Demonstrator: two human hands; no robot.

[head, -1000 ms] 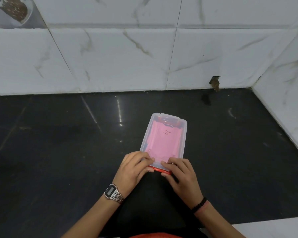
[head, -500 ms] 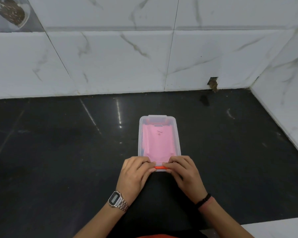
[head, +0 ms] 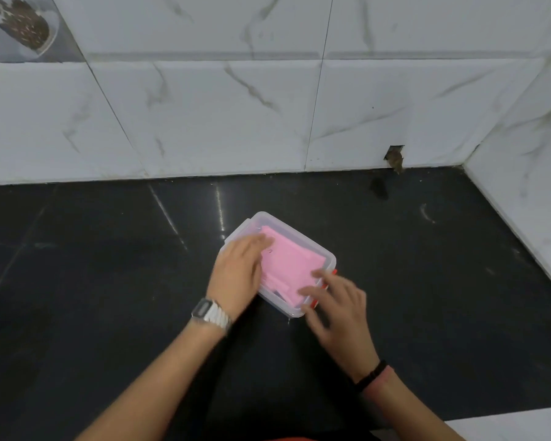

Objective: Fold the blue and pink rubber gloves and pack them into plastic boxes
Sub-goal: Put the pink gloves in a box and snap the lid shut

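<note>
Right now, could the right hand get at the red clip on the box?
Probably yes. The right hand hovers by the red clip on the plastic box, its fingers straight, with nothing between them. The left hand lies on the opposite side.

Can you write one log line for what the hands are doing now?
left hand: flat on box lid | right hand: at red latch | pink glove: inside plastic box
</note>
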